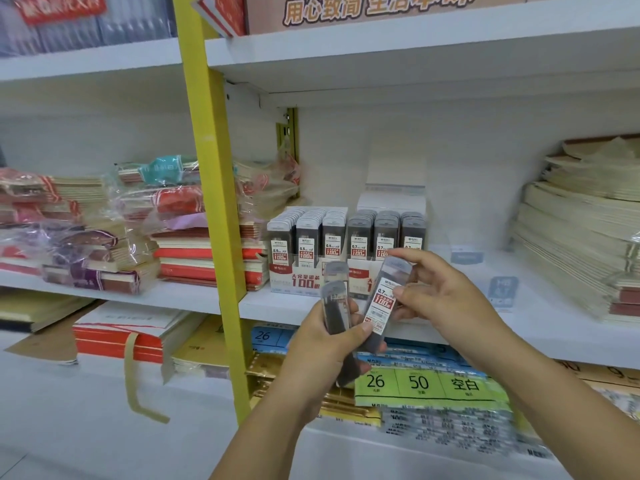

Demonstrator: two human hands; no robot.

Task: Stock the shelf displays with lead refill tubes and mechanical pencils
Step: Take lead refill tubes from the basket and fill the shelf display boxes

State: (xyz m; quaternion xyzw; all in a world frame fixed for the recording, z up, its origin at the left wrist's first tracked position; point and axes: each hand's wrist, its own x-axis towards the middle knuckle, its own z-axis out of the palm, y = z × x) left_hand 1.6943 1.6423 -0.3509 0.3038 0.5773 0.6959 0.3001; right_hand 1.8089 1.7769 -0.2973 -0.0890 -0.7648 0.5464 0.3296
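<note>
Lead refill tubes (306,237) already pack both display boxes at the shelf's (263,306) front edge, labelled 0.5 in the left box and 0.7 in the right box (384,233), each with a red "100" panel. The left hand (322,351) clasps a few spare tubes (334,306), and the right hand (446,292) pinches one 0.7 tube (382,299) before that box. Refill stocking looks nearly finished; no mechanical pencils show.

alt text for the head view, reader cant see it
A person's left hand grips a bunch of lead refill tubes while the right hand pinches one marked 0.7, in front of a white shelf. On it stand display boxes of 0.5 and 0.7 tubes, between stacks of notebooks.
</note>
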